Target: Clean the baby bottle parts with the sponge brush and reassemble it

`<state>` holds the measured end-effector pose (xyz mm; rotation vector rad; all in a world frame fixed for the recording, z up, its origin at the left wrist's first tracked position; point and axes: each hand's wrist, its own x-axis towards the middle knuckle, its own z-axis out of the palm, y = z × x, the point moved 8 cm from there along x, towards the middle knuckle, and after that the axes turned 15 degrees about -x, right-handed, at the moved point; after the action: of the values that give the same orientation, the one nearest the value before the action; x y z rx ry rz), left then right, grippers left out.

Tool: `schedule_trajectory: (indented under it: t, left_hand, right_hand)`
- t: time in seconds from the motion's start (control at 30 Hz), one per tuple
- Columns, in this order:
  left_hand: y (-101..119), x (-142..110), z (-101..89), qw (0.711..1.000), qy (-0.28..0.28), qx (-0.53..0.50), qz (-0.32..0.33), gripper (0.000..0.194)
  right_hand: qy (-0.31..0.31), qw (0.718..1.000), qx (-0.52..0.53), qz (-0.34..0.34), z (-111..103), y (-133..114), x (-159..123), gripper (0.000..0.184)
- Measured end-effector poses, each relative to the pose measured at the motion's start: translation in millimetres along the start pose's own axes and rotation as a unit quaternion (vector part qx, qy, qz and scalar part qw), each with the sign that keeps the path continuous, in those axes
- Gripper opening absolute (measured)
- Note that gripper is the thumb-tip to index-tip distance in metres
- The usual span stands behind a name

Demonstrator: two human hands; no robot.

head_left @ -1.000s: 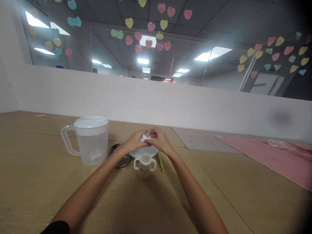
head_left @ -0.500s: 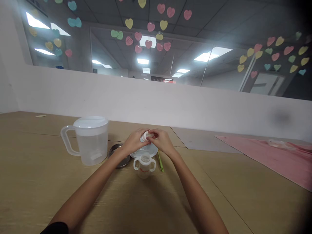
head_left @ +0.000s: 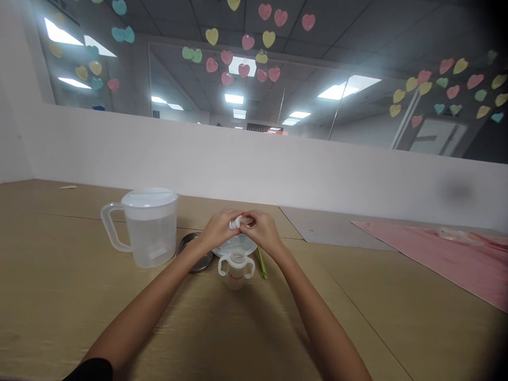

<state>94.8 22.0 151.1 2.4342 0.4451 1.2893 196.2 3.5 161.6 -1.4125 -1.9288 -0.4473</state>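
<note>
Both hands meet above a white plate [head_left: 243,246] on the wooden table [head_left: 99,317]. My left hand [head_left: 217,228] and my right hand [head_left: 262,230] are closed together around a small white bottle cap with a teat [head_left: 237,222], which lies tilted between the fingers. Just in front of the plate stands an open clear baby bottle [head_left: 235,269] with two white handles and red lettering. Neither hand touches it.
A clear lidded pitcher [head_left: 147,227] stands to the left, with a round metal lid [head_left: 193,251] beside it. A green stick [head_left: 262,262] lies right of the plate. A pink cloth [head_left: 444,253] covers the table's right side. A white partition runs along the back.
The cap with the teat has turned from upright to lying sideways between my fingers. Both hands stayed in place above the plate.
</note>
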Motion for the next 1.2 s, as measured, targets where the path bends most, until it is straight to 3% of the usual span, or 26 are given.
schedule_trajectory:
  t: [0.53,0.7,0.83,1.07,1.2]
  left_hand:
    - [1.9,0.5,1.5,0.999,0.001,-0.03,-0.012,0.036]
    - [0.9,-0.4,-1.3,0.999,-0.005,-0.043,-0.024,0.04]
    - [-3.4,-1.6,-3.0,0.996,-0.014,-0.077,-0.042,0.043]
    - [-8.2,-3.4,-4.8,0.988,-0.014,-0.134,-0.081,0.047]
    - [-27.5,-4.8,-6.3,0.988,-0.008,-0.113,-0.107,0.046]
  right_hand:
    - [0.022,0.998,-0.046,-0.029,-1.0,-3.6,-1.7,0.024]
    - [0.005,0.997,0.063,0.037,-1.1,10.1,0.9,0.022]
    - [-0.048,0.975,0.196,0.096,8.3,23.0,1.7,0.021]
    - [-0.113,0.905,0.369,0.181,24.0,34.5,-2.2,0.017]
    - [-0.16,0.882,0.408,0.171,29.1,35.5,-5.3,0.024]
